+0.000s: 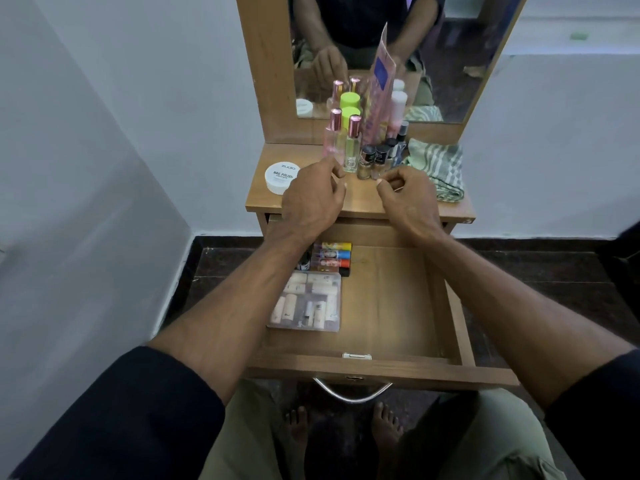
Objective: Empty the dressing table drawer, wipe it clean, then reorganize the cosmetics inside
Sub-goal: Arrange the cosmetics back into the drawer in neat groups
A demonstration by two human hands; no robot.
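- Just beyond my left hand [313,195] and right hand [405,199] (both loosely curled, holding nothing) crowd the bottles [349,143].
- Below my wrists, the drawer [388,306] waits open.
- A careless reach could topple them.

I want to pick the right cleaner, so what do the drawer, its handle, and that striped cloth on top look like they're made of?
Drawer: looks like wood-grain laminated board, matte brown, with flat, even grain; solid wood can't be ruled out.
Handle: seemingly polished metal, a curved silvery bar with bright glints.
Striped cloth: soft woven fabric, probably cotton, green and white, lying in limp folds.
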